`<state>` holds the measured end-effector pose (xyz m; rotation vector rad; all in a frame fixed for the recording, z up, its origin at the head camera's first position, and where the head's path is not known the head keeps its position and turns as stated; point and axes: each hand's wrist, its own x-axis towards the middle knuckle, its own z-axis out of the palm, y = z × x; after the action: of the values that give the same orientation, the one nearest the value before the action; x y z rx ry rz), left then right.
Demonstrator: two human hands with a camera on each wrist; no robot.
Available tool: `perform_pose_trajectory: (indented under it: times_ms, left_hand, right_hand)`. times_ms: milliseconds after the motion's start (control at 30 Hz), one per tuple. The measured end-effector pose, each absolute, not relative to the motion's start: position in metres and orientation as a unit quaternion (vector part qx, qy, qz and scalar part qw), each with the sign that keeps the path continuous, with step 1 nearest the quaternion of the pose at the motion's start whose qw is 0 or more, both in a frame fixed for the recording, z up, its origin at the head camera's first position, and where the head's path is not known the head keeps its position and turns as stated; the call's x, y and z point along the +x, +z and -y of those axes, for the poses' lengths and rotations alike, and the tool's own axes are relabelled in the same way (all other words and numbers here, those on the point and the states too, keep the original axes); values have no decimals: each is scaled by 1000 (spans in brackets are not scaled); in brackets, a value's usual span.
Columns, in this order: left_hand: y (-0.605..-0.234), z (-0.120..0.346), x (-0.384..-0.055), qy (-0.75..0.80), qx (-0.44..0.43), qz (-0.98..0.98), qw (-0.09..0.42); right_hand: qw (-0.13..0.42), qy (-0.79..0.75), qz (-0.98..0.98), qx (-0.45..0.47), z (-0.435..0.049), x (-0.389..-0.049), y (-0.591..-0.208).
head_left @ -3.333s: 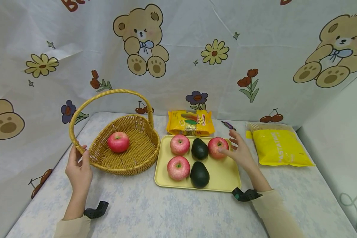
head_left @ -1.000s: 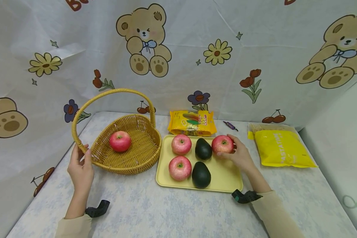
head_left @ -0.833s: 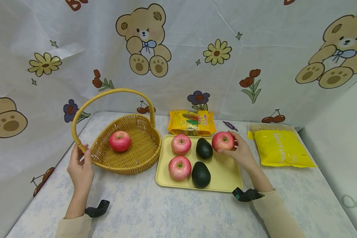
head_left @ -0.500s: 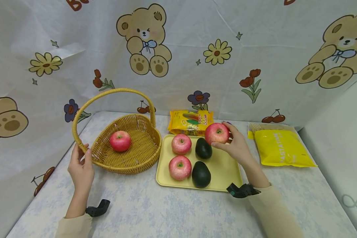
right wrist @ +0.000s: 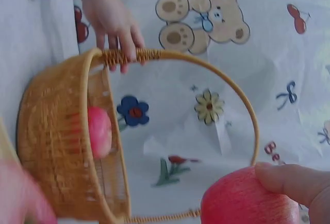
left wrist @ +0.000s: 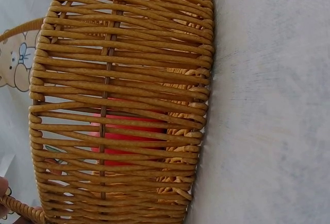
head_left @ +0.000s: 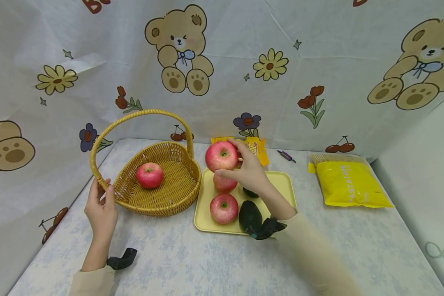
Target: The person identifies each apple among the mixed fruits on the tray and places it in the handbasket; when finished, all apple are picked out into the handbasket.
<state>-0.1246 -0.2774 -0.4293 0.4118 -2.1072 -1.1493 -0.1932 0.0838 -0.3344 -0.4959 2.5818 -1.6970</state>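
- The right hand point(head_left: 249, 170) pinches an apple point(head_left: 221, 155) between the thumb on its near side and the fingers on its far side; the palm faces left, toward the basket point(head_left: 175, 205).
- That apple is lifted; in the head view it shows over the tray's back left corner, partly covering the rear apple point(head_left: 225, 184) there.
- The right forearm slants in from the front right, its sleeve point(head_left: 303, 246) crossing the front right corner of the tray point(head_left: 283, 189).
- The left hand point(head_left: 101, 216) grips the left foot of the handle point(head_left: 144, 113), fingers hooked round it, near the surface's left edge.
- The left forearm reaches up from the front left, almost straight, with the wrist low.
- The basket stands upright toward the surface's back left corner; a second apple point(head_left: 149, 175) lies inside.
- On the tray, a front apple point(head_left: 223, 209) sits near the left edge, beside an avocado point(head_left: 248, 213) partly hidden by the right wrist's black device point(head_left: 268, 228).
- A yellow bag point(head_left: 351, 185) lies toward the surface's back right corner.
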Motion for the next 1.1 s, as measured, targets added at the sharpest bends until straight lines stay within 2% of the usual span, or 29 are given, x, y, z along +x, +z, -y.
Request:
perform_pose_trajectory:
  times_ms: [200, 567, 767, 1100]
  left_hand:
    - [-431, 279, -124, -439, 147, 810, 359]
    - [-431, 279, -124, -442, 147, 808, 360]
    - [-431, 279, -124, -440, 148, 810, 359]
    - [-431, 278, -124, -440, 151, 811, 356]
  right_hand:
    - [6, -539, -826, -164, -29, -192, -338]
    - [2, -503, -848, -165, 46, -202, -369]
    - [-11, -481, -866, -139, 70, -210, -385]
    - [11, -473, -879, -47, 92, -226, -405]
